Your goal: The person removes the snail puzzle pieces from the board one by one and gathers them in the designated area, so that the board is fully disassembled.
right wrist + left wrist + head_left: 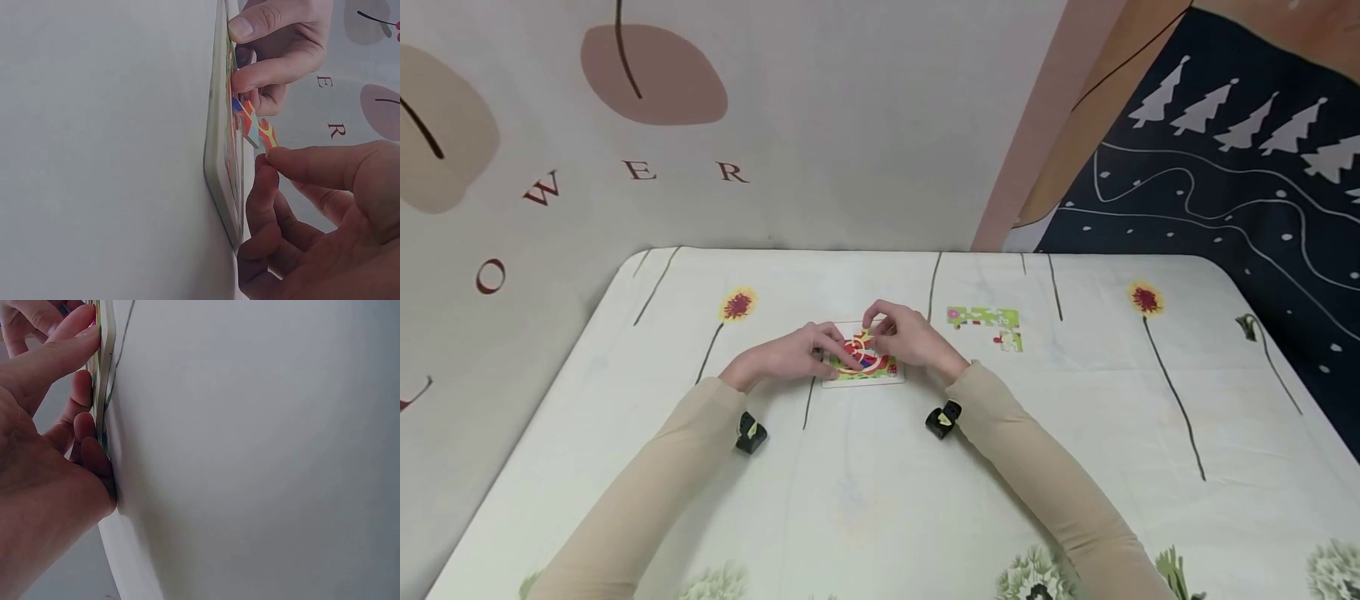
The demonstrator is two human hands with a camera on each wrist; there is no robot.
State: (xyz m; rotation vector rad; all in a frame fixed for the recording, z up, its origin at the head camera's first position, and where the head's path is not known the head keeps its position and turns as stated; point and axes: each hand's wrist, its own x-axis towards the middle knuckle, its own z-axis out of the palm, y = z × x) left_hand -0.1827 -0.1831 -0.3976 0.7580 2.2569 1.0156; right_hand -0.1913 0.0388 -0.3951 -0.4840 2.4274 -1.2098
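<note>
We're pinching a tilted red-and-yellow jigsaw piece (269, 132) in our right hand (906, 335) just above the puzzle tray (867, 383) on the counter (850, 467), left hand (797, 353) bracing it, fingers extended, so let's match edges before pressing flat!

We are viewing the left hand (40, 444), its upper fingertips (87, 341) touching a thin board (108, 347) seen nearly edge-on. Beyond those fingertips we are observing part of the right hand (34, 314), its contact unclear. Across the board from the fingers, a dark line (127, 325) is running over the white surface (262, 425); a shadow (142, 525) is lying below the lowest fingers.
</note>
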